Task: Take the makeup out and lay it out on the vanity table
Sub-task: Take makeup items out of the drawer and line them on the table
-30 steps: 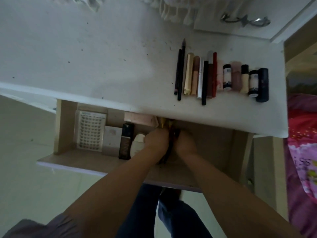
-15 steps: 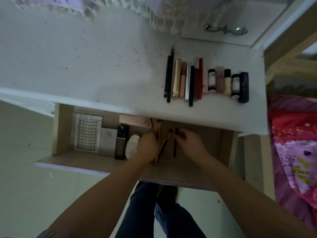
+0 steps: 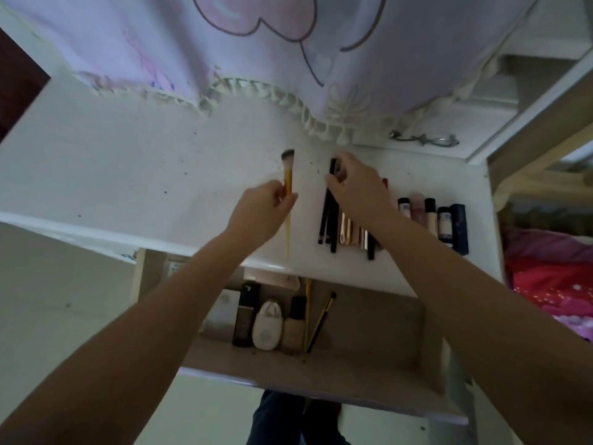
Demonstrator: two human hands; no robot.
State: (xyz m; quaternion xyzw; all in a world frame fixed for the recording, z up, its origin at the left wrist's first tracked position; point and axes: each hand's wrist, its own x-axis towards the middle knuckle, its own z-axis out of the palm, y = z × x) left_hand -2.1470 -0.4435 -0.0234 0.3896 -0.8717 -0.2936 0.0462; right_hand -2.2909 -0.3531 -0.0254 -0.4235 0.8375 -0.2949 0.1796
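Drawer (image 3: 321, 377) of pale wood hangs open nearest me, below the white worktop (image 3: 128, 175). In it, side by side, stand a dark rectangular foundation bottle (image 3: 245, 316), a white oval tube (image 3: 267, 326) and a beige bottle with a black cap (image 3: 294, 326); just right of them lie a thin yellow brush handle (image 3: 307, 313) and a slim black-and-gold brush (image 3: 321, 322), tilted. A pink flat case (image 3: 279, 279) sits at the back, partly under the worktop edge. The labels are too blurred to read.

Over the worktop, my left hand (image 3: 260, 213) grips the yellow-handled makeup brush with pale bristles (image 3: 287, 175), bristles pointing away from me. My right hand (image 3: 356, 187) pinches the top of a black pencil-like stick (image 3: 332, 175) at the left end of the laid-out row of makeup (image 3: 353, 232): black pencils, rose-gold tubes, then small bottles with black caps (image 3: 430, 216) and a dark blue box (image 3: 459, 226) at the right end. The print on the bottles cannot be made out.

Half a second ago both hands were down in the drawer among the brushes; they are now up over the worktop, each holding one item.

Farthest off hangs a lilac fringed curtain (image 3: 256, 43), with a metal handle (image 3: 423, 139) on a white panel to the right.
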